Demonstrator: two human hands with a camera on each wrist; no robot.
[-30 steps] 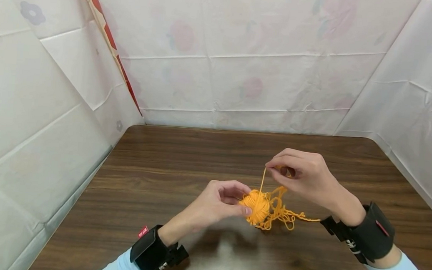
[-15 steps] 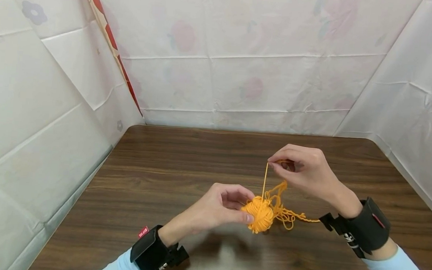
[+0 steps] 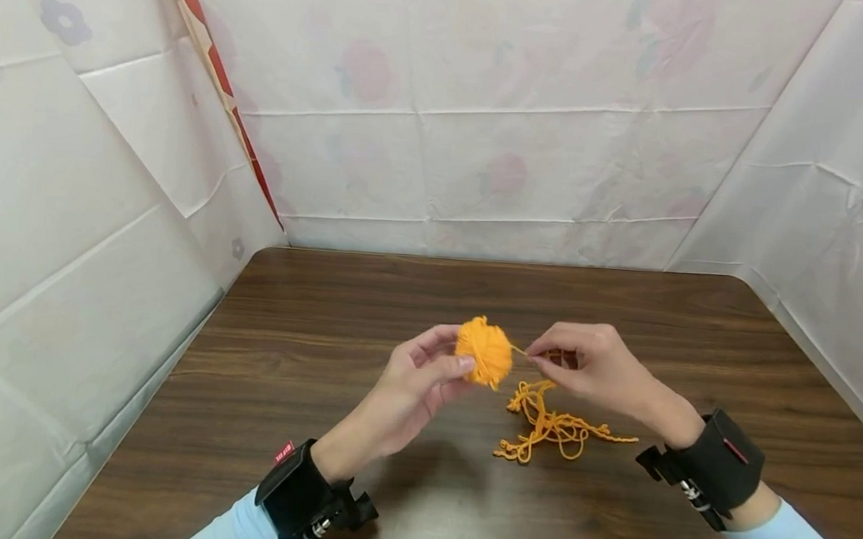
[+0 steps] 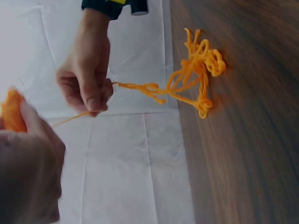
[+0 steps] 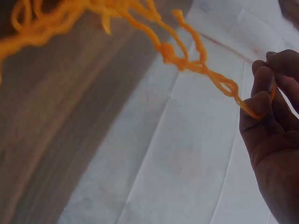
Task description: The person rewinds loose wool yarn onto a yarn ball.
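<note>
Orange yarn ball, one, gripped by left hand; right hand fingers pinch strand.

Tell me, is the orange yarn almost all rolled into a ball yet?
Mostly. A round yarn ball is already wound, and the left hand holds it up off the table. The right hand pinches the strand leading to it. A loose yarn tangle lies on the wood, not yet wound on.
</note>
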